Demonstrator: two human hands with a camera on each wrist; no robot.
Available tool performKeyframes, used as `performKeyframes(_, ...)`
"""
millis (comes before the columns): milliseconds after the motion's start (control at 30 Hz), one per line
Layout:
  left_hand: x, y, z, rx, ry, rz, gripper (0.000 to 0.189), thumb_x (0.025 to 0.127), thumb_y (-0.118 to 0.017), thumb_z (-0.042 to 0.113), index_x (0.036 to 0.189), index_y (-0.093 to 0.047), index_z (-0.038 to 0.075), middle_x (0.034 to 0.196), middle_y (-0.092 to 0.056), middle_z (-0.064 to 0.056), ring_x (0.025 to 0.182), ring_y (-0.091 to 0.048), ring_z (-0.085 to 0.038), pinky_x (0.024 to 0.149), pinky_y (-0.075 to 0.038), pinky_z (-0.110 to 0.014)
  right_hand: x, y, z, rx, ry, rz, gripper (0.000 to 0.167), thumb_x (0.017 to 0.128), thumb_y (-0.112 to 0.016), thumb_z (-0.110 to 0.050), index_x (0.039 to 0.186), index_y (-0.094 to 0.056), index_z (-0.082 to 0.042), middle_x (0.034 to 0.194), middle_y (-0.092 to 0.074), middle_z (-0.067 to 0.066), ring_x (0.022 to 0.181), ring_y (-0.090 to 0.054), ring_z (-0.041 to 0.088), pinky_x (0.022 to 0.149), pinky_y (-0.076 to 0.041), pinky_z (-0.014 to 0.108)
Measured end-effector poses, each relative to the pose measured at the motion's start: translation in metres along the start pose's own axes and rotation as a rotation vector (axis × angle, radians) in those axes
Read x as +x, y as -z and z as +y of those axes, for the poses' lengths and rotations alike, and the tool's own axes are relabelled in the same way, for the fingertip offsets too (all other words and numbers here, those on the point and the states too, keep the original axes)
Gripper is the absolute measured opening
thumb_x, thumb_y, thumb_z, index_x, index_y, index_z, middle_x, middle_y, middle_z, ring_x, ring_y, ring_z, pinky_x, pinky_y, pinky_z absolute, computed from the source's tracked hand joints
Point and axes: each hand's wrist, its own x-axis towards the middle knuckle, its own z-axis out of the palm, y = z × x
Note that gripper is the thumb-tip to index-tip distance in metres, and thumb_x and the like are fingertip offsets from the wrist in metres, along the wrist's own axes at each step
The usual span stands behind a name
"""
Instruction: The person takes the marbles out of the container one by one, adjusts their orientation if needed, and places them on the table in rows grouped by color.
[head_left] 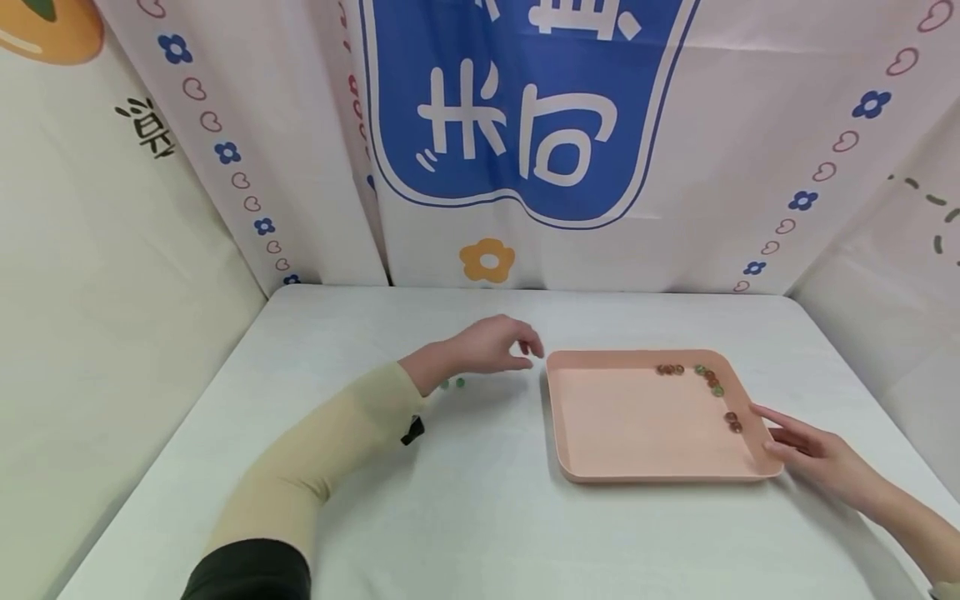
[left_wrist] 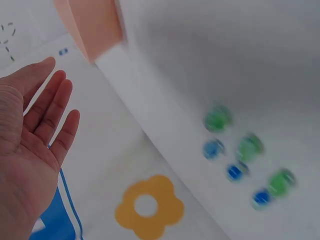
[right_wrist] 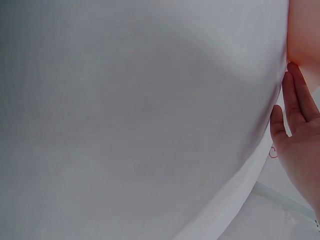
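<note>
"What are you holding?"

"Nothing. My left hand (head_left: 491, 346) hangs in the air just beside the left edge of the tray (head_left: 630, 425), fingers loosely bent, palm bare. My right hand (head_left: 821, 457) touches the opposite edge, its fingers mostly straight; I see no grip around the rim."

"And what does the tray hold?"

"Brown beads (head_left: 670, 369) and a couple of green beads (head_left: 717, 391), in a broken line around the far right corner. The tray itself lies flat on the white table (head_left: 480, 517), to my right."

"How far along are you?"

"Partway, I'd judge. Those pieces are in; three loose green beads (left_wrist: 217, 118) and three blue beads (left_wrist: 213, 149) lie outside on the table, and I see no blue in the tray."

"Does every view show that?"

"No. From my head, only two green ones peek past my left sleeve (head_left: 382, 400); the blue are out of sight, probably behind it. The left wrist view has all six, blurred, but just a corner of the tray. The right wrist view shows my fingertips (right_wrist: 293, 67) at the tray's outer side, and no beads."

"And beyond?"

"A printed cloth (head_left: 435, 225) with an orange flower (head_left: 476, 263), past the table's far edge."
</note>
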Motion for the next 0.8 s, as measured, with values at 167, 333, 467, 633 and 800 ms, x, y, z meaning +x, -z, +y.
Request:
performKeyframes(167,0.030,-0.009,0.024,0.024,-0.063,-0.045,0.021,0.091,-0.070,0.016,0.112,-0.070,0.012,0.102,-0.066,0.008,0.097,-0.058,-0.014,0.080,-0.045,-0.022,0.000,0.000,0.000,0.004,-0.010,-0.001,0.055,0.095,-0.060,-0.001,0.146,-0.042,-0.007,0.128,-0.041,-0.038,0.107,-0.044,-0.019,0.079,-0.040,0.004)
performKeyframes(333,0.057,-0.016,0.046,0.038,-0.129,-0.078,0.021,0.092,-0.068,0.016,0.112,-0.070,0.010,0.100,-0.065,0.008,0.094,-0.057,-0.009,0.079,-0.044,-0.018,-0.001,-0.001,0.000,0.012,-0.003,0.001,0.054,0.095,-0.059,0.000,0.146,-0.042,-0.005,0.129,-0.042,-0.037,0.108,-0.043,-0.019,0.080,-0.040,0.005)
performKeyframes(467,0.077,-0.022,0.058,0.069,-0.155,-0.079,0.020,0.092,-0.068,0.017,0.112,-0.069,0.011,0.099,-0.063,0.010,0.091,-0.055,-0.006,0.078,-0.043,-0.017,-0.001,-0.001,0.001,0.016,0.002,0.004,0.055,0.095,-0.059,0.001,0.146,-0.042,-0.006,0.129,-0.042,-0.037,0.108,-0.044,-0.019,0.080,-0.041,0.005)
performKeyframes(633,0.096,-0.028,0.071,0.108,-0.159,-0.096,0.020,0.093,-0.067,0.017,0.112,-0.069,0.012,0.099,-0.062,0.010,0.090,-0.054,-0.006,0.078,-0.042,-0.017,-0.001,-0.001,0.001,0.025,-0.002,0.001,0.054,0.094,-0.060,0.001,0.146,-0.043,-0.005,0.130,-0.042,-0.037,0.108,-0.044,-0.018,0.079,-0.041,0.005)
performKeyframes(800,0.115,-0.033,0.085,0.151,-0.145,-0.118,0.020,0.093,-0.066,0.017,0.113,-0.068,0.013,0.099,-0.060,0.009,0.090,-0.053,-0.006,0.078,-0.042,-0.017,0.000,-0.001,0.000,0.023,-0.007,-0.003,0.054,0.095,-0.060,0.001,0.146,-0.043,-0.005,0.129,-0.042,-0.037,0.107,-0.045,-0.018,0.079,-0.042,0.006)
